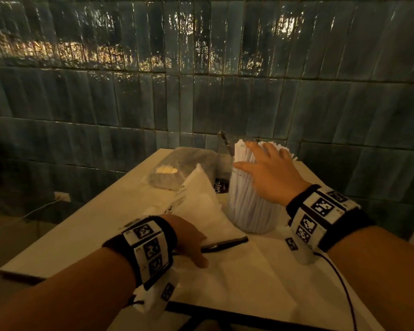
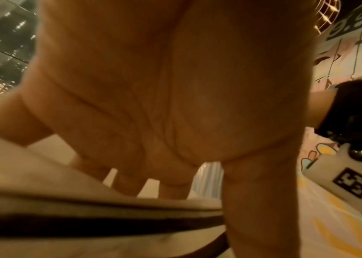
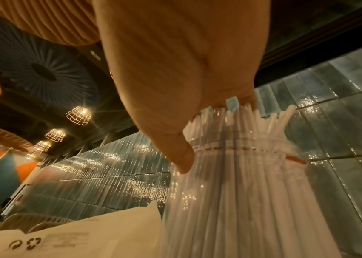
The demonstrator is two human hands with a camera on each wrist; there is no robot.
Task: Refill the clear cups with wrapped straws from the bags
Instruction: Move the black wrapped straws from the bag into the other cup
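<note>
A clear cup [image 1: 250, 211] packed with white wrapped straws [image 1: 243, 163] stands at the right of the white table [image 1: 93, 223]. My right hand [image 1: 265, 163] lies flat over the straw tops with fingers spread, its thumb against the side of the bundle. In the right wrist view the palm [image 3: 175, 69] covers the straw tops [image 3: 264, 120] and the thumb touches the cup [image 3: 253, 192] near its rim. My left hand [image 1: 191, 242] rests with straight fingers on a white paper bag [image 1: 201, 204] lying left of the cup. The left wrist view shows its open palm [image 2: 153, 104].
A dark slim pen-like object [image 1: 225, 243] lies between my left hand and the cup. A clear plastic bag [image 1: 177, 168] with pale items sits at the table's far side, against the tiled wall [image 1: 201, 91]. Another dark slim object [image 1: 225, 143] stands behind the cup.
</note>
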